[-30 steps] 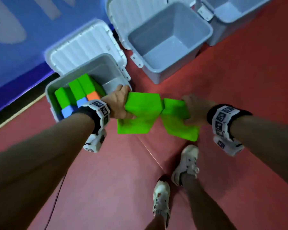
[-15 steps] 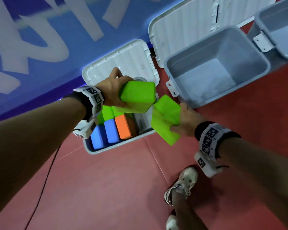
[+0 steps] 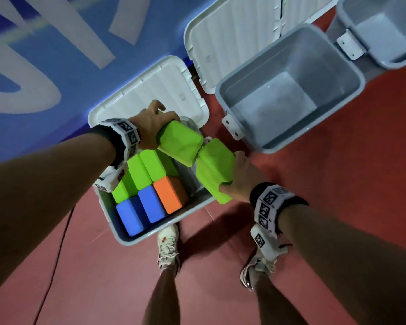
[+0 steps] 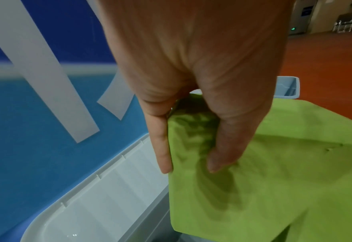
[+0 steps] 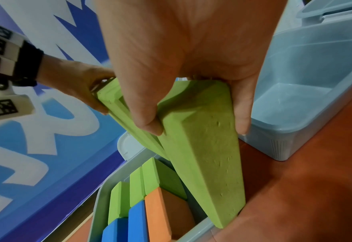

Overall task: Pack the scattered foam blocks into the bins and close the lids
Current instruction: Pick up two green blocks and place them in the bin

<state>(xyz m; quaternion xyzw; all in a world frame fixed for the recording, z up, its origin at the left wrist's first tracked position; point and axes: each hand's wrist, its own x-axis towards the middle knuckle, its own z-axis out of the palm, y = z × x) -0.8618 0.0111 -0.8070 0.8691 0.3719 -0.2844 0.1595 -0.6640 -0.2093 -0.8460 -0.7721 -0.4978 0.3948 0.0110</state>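
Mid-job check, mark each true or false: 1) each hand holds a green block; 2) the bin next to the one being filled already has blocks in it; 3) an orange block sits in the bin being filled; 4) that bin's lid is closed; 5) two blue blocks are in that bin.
1) True: the left hand grips one green block and the right hand another green block.
2) False: the neighbouring bin shows only a bare floor.
3) True: the orange block stands in the near bin.
4) False: its lid lies open.
5) True: blue blocks.
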